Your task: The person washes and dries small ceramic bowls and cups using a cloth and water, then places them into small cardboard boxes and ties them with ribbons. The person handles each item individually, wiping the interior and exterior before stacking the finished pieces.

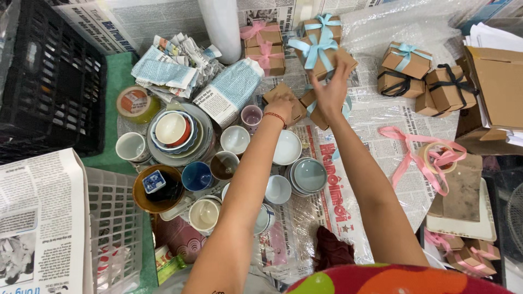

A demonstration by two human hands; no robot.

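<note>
Both hands are reaching to the far middle of the newspaper-covered surface [381, 117]. The left hand [280, 109], with a red cord bracelet at its wrist, is resting on a small brown cardboard box [283, 93]; its fingers are curled down over the box's near edge, closing on it. The right hand [332, 87] is lifting toward the stack of boxes tied with light blue ribbon [321, 46], its fingers bending around the near corner of the lowest box, apparently gripping it, though the fingertips are hidden behind the cardboard.

The brown box is lying just left of that stack and just beyond a small lilac cup [251, 116]. It is looking light and thin-walled, so it is likely denting under a hard squeeze; holding it by two opposite side faces, near the corners where the card is stiffest, seems safest. If a cup is sitting inside, the load is fragile and should be kept level. The satin ribbon is looking slippery and is a poor thing to lift by.

Nearer on the left, bowls and cups [180, 133] are crowding together. Pink ribbon [419, 152] is trailing on the right, near black-ribboned boxes [436, 84].
</note>
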